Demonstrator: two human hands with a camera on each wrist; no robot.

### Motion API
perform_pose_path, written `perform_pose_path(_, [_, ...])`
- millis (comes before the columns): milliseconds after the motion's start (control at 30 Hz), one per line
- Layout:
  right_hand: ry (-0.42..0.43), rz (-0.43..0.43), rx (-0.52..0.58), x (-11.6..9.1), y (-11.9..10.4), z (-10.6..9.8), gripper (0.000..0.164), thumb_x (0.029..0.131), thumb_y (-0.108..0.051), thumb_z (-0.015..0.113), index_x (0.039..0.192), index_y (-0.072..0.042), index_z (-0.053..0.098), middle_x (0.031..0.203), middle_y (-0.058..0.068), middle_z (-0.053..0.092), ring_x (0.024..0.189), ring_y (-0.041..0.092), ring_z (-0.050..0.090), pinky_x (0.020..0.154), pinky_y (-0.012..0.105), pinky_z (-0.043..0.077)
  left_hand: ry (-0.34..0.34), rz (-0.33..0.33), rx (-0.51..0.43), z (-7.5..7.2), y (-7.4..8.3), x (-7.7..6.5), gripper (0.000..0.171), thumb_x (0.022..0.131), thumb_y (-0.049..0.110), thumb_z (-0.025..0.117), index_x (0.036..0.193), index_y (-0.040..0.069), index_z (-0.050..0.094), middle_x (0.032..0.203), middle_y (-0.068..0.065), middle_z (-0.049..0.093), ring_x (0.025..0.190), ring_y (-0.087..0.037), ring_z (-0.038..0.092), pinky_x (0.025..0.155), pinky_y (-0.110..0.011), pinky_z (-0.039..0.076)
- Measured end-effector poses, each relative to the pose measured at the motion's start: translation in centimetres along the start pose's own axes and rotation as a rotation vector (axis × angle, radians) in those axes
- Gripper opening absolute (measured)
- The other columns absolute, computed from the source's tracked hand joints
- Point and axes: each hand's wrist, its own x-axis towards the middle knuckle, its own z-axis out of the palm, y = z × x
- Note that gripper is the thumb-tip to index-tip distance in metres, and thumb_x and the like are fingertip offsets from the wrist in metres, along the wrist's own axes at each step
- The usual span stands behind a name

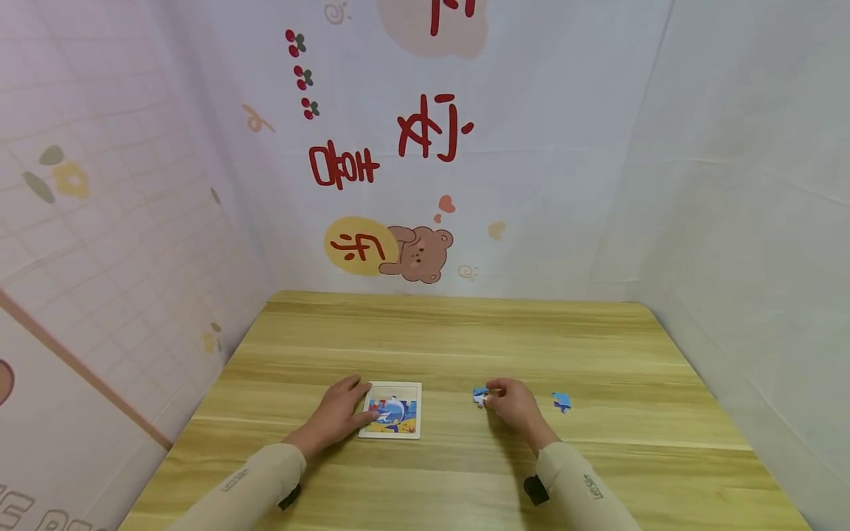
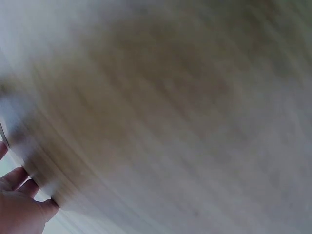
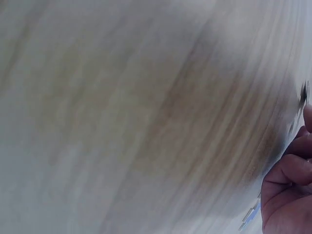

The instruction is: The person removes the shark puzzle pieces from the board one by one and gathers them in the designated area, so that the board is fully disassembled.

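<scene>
A square jigsaw puzzle (image 1: 398, 427) in a white frame lies flat on the table, with a dolphin picture over a yellow bottom; its upper strip shows bare backing. My left hand (image 1: 337, 414) rests at the frame's left side, fingers near the upper-left corner and thumb over the picture. In the left wrist view, only part of that left hand (image 2: 22, 207) shows. Right of the frame, my right hand (image 1: 516, 405) pinches a blue and white puzzle piece (image 1: 479, 393) between thumb and fingers, at table height. The right wrist view catches the curled right hand (image 3: 290, 190) at its edge.
Another blue puzzle piece (image 1: 562, 400) lies to the right of my right hand. The wooden table (image 1: 451, 332) meets a printed cloth wall (image 1: 544, 221) at the back, and cloth walls stand on both sides.
</scene>
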Motion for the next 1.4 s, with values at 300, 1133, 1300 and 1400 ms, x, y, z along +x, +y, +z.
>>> perform_pose_path(300, [0.026, -0.006, -0.017, 0.0, 0.9, -0.2, 0.045, 0.085, -0.002, 0.071, 0.128, 0.006, 0.062, 0.112, 0.019, 0.067, 0.096, 0.027, 0.063, 0.075, 0.040, 0.052, 0.015, 0.022, -0.009, 0.2, -0.2, 0.1, 0.063, 0.092, 0.034, 0.071, 0.137, -0.006, 0.053, 0.144, -0.033, 0.041, 0.136, -0.049, 0.035, 0.110, -0.063, 0.025])
perform_pose_path(1133, [-0.309, -0.387, 0.001, -3.8, -1.8, 3.0, 0.018, 0.091, -0.009, 0.069, 0.107, -0.002, 0.071, 0.081, -0.004, 0.063, 0.066, 0.009, 0.057, 0.057, 0.025, 0.048, -0.024, -0.029, 0.039, -0.2, 0.5, 0.4, 0.058, 0.094, 0.036, 0.068, 0.139, 0.000, 0.054, 0.146, -0.029, 0.042, 0.137, -0.046, 0.035, 0.111, -0.060, 0.026])
perform_pose_path(1300, [-0.332, -0.401, -0.027, -2.9, -3.3, 4.1, 0.019, 0.092, -0.008, 0.067, 0.110, -0.002, 0.071, 0.082, -0.003, 0.063, 0.065, 0.010, 0.057, 0.056, 0.026, 0.047, -0.009, 0.005, 0.033, -0.3, 1.0, 0.3, 0.060, 0.092, 0.037, 0.071, 0.138, 0.002, 0.055, 0.146, -0.029, 0.042, 0.138, -0.045, 0.035, 0.112, -0.060, 0.025])
perform_pose_path(1400, [-0.328, -0.412, -0.032, -2.0, -4.3, 4.9, 0.020, 0.092, -0.008, 0.067, 0.111, -0.001, 0.070, 0.081, -0.002, 0.062, 0.065, 0.011, 0.056, 0.055, 0.026, 0.047, -0.002, 0.025, 0.008, -0.4, 1.5, 0.3, 0.061, 0.090, 0.037, 0.074, 0.138, 0.005, 0.056, 0.147, -0.027, 0.042, 0.139, -0.044, 0.034, 0.112, -0.061, 0.025])
